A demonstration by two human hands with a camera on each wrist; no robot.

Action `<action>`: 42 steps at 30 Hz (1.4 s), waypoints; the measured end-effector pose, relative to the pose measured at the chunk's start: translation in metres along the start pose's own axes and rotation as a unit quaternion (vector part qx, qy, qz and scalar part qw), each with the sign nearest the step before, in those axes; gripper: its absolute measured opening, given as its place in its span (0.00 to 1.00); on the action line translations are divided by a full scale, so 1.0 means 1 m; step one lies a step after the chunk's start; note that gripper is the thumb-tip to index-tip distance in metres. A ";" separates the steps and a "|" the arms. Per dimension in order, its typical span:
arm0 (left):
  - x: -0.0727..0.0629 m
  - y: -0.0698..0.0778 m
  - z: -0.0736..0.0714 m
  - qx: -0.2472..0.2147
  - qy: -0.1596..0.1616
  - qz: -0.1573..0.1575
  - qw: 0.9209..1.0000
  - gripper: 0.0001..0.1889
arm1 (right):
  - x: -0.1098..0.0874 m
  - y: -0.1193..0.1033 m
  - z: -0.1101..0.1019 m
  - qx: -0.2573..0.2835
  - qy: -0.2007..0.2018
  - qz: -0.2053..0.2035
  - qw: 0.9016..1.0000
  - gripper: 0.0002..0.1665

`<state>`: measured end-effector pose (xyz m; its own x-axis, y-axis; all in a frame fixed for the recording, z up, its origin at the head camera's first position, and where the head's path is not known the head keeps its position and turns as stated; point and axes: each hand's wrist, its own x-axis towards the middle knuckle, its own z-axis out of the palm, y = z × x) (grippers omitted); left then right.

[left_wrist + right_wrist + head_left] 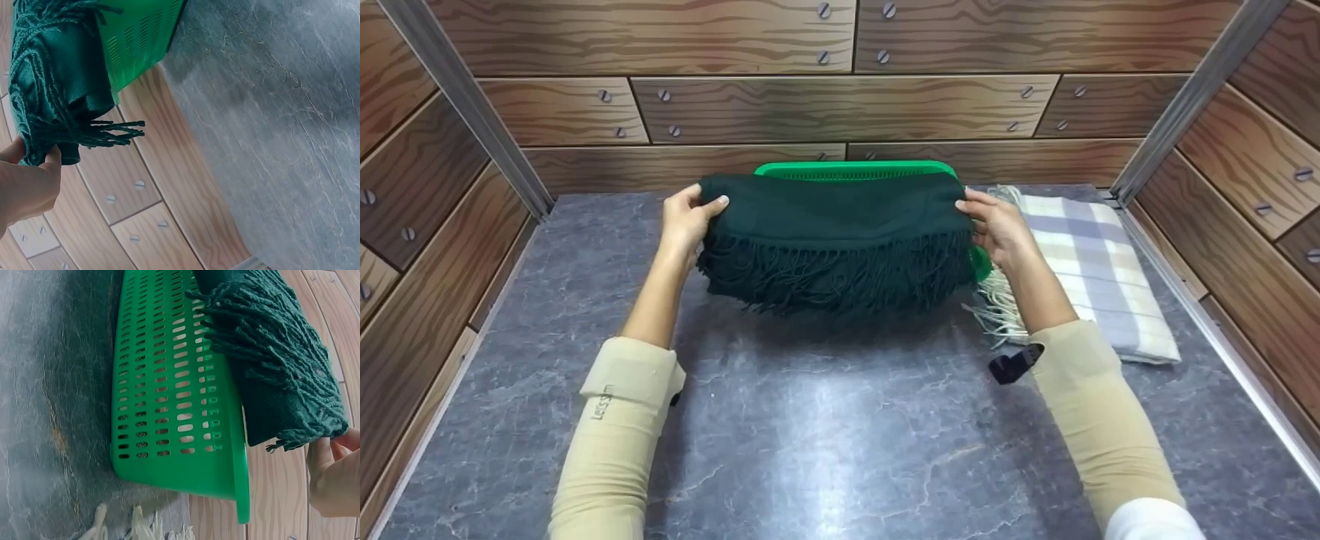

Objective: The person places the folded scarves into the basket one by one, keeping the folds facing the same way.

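A: Where is the dark green cloth (840, 210) right now?

B: Up in the air, around the middle of the head view, in front of the green basket (855, 169). It hides most of that basket, leaving mainly the far rim in sight above it.

A: And who has it?

B: Both sides. The left grip (682, 225) pinches the end toward the left of the frame, thumb on top, and the right grip (1001, 229) pinches the opposite end. Neither has let go.

A: So how far along would you put this?

B: The folding looks done, I'd judge: the cloth hangs as a neat, layered bundle with its fringe facing the bottom of the frame. The setting down is what seems left. The wrist views show it up by the basket's rim, but I can't tell whether they touch.

A: What about the pale checked cloth (1084, 262)?

B: It lies flat on the tabletop (825, 420) at the right of the frame, seemingly folded too, and no hand holds it. It's outside the basket.

A: Anything inside the basket already?

B: Can't say; the green cloth covers the opening.
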<state>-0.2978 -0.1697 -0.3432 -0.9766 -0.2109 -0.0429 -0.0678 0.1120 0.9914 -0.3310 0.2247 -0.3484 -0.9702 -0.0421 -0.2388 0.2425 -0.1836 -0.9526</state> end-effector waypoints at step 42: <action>0.039 -0.012 0.048 0.048 -0.013 0.023 0.999 0.27 | 0.045 -0.012 -0.018 -0.072 0.061 -0.021 0.995 0.25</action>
<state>-0.3451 -0.1324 -0.3626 -0.9841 -0.1778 -0.0025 -0.0410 0.2132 0.9761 -0.3776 0.2429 -0.3514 -0.9740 0.0840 -0.2106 0.2079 -0.0399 -0.9773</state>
